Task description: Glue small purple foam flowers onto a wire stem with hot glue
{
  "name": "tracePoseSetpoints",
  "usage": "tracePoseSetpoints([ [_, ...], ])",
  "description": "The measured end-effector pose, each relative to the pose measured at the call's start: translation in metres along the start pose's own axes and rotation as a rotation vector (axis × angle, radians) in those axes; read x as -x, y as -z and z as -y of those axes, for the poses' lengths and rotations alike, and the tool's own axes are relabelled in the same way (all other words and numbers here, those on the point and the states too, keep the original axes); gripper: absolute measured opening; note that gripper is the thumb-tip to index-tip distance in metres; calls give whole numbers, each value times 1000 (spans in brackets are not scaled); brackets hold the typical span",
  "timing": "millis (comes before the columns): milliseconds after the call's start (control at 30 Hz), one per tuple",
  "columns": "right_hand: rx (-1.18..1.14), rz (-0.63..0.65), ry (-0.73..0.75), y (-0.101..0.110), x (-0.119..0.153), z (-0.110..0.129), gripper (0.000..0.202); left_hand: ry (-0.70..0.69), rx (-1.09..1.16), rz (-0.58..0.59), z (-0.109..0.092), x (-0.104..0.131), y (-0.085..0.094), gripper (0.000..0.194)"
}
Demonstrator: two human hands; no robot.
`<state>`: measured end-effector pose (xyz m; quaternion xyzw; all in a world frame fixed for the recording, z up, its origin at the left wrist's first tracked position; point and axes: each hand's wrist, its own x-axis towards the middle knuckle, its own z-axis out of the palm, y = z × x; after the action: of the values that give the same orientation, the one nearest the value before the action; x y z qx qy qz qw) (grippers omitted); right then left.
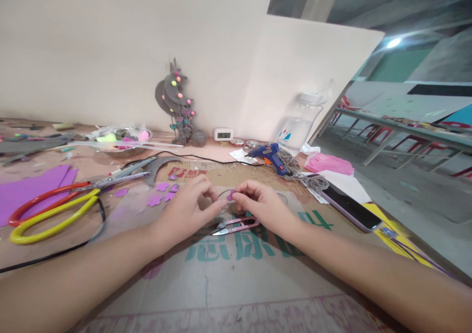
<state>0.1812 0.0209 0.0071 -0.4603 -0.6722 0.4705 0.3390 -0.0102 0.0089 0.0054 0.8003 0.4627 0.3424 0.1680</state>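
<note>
My right hand [258,202] pinches a small purple foam piece [231,195] between thumb and fingertips. Close beside it, my left hand [195,200] is closed, thumb toward the index finger; what lies in its grip is hidden. A thin grey cord or wire seems to arc between the two hands by the purple piece. Under the hands, small pink-handled thread snips [236,225] lie on the cardboard [221,284], blades pointing left. Several purple foam flowers [155,199] are scattered just left of my left hand.
Large scissors [55,220] with red and yellow handles lie left on purple sheets [66,175]. Behind stand a bowl [125,148], a grey moon ornament [177,102], a small digital clock [223,135], a blue glue gun [271,156] and a bottle [298,124]. A phone [350,205] lies right.
</note>
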Motion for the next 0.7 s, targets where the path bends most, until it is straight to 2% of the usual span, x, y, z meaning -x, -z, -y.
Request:
tracePoseSetpoints([
  [67, 15, -4, -4, 0, 0, -1, 24, -32, -33, 60, 0, 0, 0, 28],
  [167, 17, 21, -55, 0, 1, -1, 26, -32, -15, 108, 1, -1, 0, 26],
  [300, 6, 80, -51, -2, 4, -1, 26, 2, 67, 85, 5, -2, -1, 28],
  [433, 54, 130, 7, -3, 5, -1, 25, 94, 205, 70, 9, -3, -2, 27],
  [600, 88, -10, 150, 0, 2, -3, 21, 108, 203, 82, 7, -2, -2, 25],
  [700, 152, -1, 185, 1, 1, -3, 29, 79, 187, 94, 6, -1, -2, 25],
])
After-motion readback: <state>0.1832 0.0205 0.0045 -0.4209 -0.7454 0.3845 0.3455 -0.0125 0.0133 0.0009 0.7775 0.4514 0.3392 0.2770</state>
